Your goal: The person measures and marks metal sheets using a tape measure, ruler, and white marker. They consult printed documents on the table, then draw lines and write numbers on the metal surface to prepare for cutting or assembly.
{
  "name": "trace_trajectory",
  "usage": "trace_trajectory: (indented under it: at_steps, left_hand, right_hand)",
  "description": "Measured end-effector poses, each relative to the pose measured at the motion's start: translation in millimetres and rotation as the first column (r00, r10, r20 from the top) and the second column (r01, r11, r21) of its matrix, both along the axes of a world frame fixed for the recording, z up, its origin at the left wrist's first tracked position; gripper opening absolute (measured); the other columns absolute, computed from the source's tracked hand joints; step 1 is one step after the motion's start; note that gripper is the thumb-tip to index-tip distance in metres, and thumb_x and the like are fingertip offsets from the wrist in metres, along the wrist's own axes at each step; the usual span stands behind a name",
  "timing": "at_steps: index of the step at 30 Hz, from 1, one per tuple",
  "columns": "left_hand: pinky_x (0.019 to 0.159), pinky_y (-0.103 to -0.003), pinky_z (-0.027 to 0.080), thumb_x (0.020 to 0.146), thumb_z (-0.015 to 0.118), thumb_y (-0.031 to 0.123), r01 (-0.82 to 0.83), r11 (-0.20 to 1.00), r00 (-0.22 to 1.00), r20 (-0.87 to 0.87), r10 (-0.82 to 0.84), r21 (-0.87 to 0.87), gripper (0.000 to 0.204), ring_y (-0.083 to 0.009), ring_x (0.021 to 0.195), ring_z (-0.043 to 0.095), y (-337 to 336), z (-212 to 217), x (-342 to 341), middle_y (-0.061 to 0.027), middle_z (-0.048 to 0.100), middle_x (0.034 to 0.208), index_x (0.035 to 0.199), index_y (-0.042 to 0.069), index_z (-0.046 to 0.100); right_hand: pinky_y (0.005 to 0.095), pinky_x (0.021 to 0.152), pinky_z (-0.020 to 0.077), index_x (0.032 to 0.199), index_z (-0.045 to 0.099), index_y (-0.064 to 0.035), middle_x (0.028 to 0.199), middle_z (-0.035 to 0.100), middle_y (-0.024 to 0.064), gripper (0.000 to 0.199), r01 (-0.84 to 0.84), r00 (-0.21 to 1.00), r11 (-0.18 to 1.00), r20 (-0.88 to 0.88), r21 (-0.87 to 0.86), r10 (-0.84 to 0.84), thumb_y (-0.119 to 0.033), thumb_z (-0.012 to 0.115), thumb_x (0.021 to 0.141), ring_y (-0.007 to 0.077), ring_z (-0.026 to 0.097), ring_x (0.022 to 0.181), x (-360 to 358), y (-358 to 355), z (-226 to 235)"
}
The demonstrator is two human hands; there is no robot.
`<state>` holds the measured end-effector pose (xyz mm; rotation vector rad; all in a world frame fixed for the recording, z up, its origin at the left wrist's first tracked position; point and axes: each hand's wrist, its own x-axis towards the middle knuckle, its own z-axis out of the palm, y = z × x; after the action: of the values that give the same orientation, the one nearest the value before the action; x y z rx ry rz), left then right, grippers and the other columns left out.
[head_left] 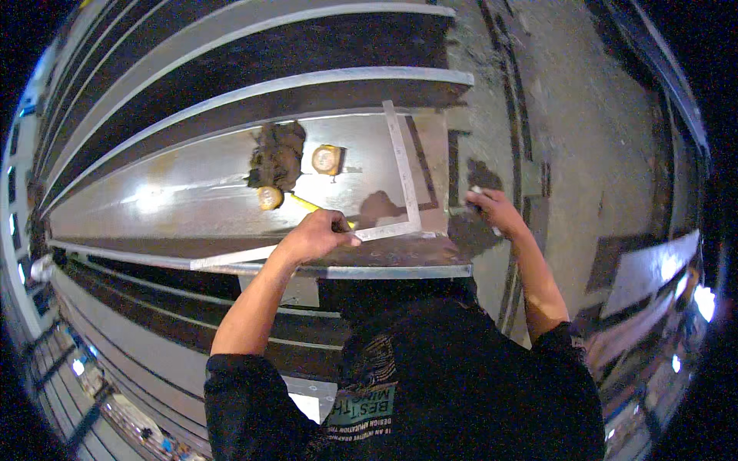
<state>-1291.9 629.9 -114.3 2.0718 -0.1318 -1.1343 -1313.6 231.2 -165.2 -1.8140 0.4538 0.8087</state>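
Left hand (321,232): is closing thumb and fingers on one leg of the metal square, pinching it near the beam's closer edge.
Metal square (400,161): is lying on the beam, its corner sitting near the beam's right end; one leg is running left beneath the left hand, the other is reaching across toward the far edge and casting a shadow.
Right hand (492,212): is hovering past the beam's right end, over the floor, fingers bent and pinching a small pale piece (477,190), whose kind I cannot tell.
Beam (200,188): is stretching leftward, its bare metal face shining under the light.
Yellow strip (304,203): is lying aslant on the beam, partly hiding behind the left hand.
Round yellowish object (269,198): is sitting just beside the strip's far end.
Tape measure (327,160): is resting apart, nearer the beam's far side.
Dark crumpled cloth (278,154): is lying left of the tape measure.
Neighbouring beams (307,81): are running alongside, beyond the far edge.
Floor (584,100): is showing grey at right.
Pale sheet (649,273): is leaning or lying at far right; I cannot tell which.
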Motion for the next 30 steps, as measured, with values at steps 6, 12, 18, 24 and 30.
trace_trajectory:
  at_steps: [6,12,18,24,30]
  left_hand:
    - [0.078,-0.039,0.051,0.071,0.081,0.033,0.132,0.988,0.991,-0.028,-0.131,0.078,0.039,-0.0296,0.082,0.066,7,-110,11,-0.0168,0.070,0.086,0.091,0.002,0.070]
    - [0.082,-0.045,0.052,0.072,0.081,0.034,0.348,0.865,0.919,0.050,-0.391,0.362,0.037,-0.0372,0.091,0.066,-4,-166,7,-0.0206,0.069,0.091,0.087,0.002,0.070]
    - [0.078,-0.049,0.053,0.076,0.074,0.023,0.606,0.714,0.769,-0.028,-0.639,0.350,0.023,-0.0393,0.088,0.067,-7,-194,-17,-0.0219,0.068,0.092,0.087,0.003,0.068]
    - [0.075,-0.051,0.053,0.077,0.063,0.010,0.643,0.731,0.754,-0.018,-0.657,0.230,0.008,-0.0402,0.083,0.066,2,-204,-13,-0.0210,0.068,0.082,0.080,0.005,0.068]
    - [0.076,-0.051,0.053,0.079,0.061,0.011,0.632,0.718,0.746,0.021,-0.665,0.291,0.010,-0.0389,0.083,0.066,1,-190,-18,-0.0209,0.067,0.085,0.083,0.005,0.068]
  right_hand:
    - [0.0397,0.072,0.0479,0.100,0.068,-0.0018,0.082,0.066,0.0166,0.048,-0.388,0.917,0.906,0.028,-0.171,0.398,-0.048,0.063,0.086,0.0276,0.061,0.077,7,54,-37]
    - [0.0487,0.082,0.0519,0.101,0.068,-0.0067,0.095,0.068,0.0227,0.044,-0.545,0.829,0.806,-0.004,-0.231,0.559,-0.047,0.059,0.087,0.0416,0.065,0.091,17,79,-94]
    - [0.0490,0.084,0.0516,0.104,0.068,-0.0068,0.098,0.067,0.0222,0.038,-0.544,0.821,0.785,0.004,-0.296,0.571,-0.040,0.060,0.088,0.0412,0.064,0.093,37,102,-111]
    - [0.0483,0.082,0.0504,0.108,0.067,-0.0065,0.097,0.067,0.0222,0.042,-0.546,0.831,0.811,-0.013,-0.210,0.556,-0.041,0.064,0.086,0.0420,0.063,0.092,28,112,-126]
    - [0.0492,0.080,0.0507,0.108,0.067,-0.0071,0.096,0.068,0.0205,0.047,-0.485,0.872,0.823,-0.091,-0.295,0.482,-0.047,0.066,0.083,0.0416,0.064,0.090,35,133,-125]
